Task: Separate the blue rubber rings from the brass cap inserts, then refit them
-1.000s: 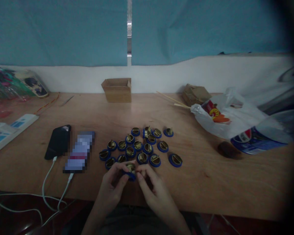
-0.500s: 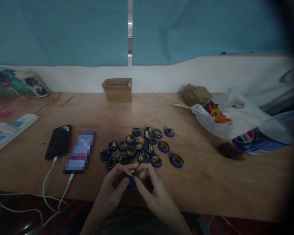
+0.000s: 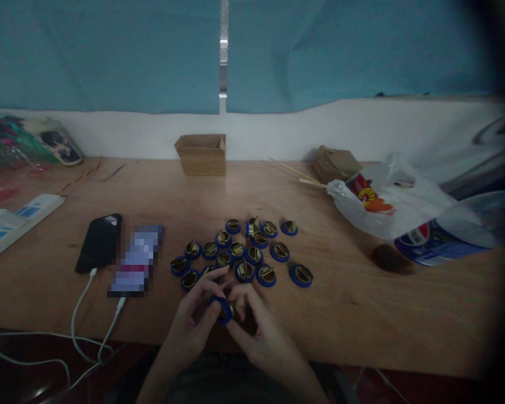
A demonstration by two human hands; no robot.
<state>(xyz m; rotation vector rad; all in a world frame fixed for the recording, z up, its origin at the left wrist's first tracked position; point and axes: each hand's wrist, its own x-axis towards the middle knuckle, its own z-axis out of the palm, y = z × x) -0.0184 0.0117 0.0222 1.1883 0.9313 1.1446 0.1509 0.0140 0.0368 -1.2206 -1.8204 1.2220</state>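
Note:
My left hand (image 3: pixel 193 317) and my right hand (image 3: pixel 252 325) meet at the near edge of the wooden table (image 3: pixel 362 303). Both pinch one small blue round part with a brass insert (image 3: pixel 225 310), tipped on its edge between my fingertips. Just beyond my hands lies a cluster of several like blue-and-brass parts (image 3: pixel 244 252), flat on the table. One of them sits a little apart to the right (image 3: pixel 301 275).
Two phones (image 3: pixel 99 242) (image 3: pixel 135 261) on white cables (image 3: pixel 79 320) lie to the left. An open cardboard box (image 3: pixel 202 152) stands at the back, a brown packet (image 3: pixel 335 164) and sticks beside it. A plastic bag (image 3: pixel 387 205) and a blue-labelled wrapper (image 3: pixel 433 244) lie at right.
The blue part has turned in my fingers from lying face up to standing on its edge. My hands drew slightly closer to me and the fingers closed round it.

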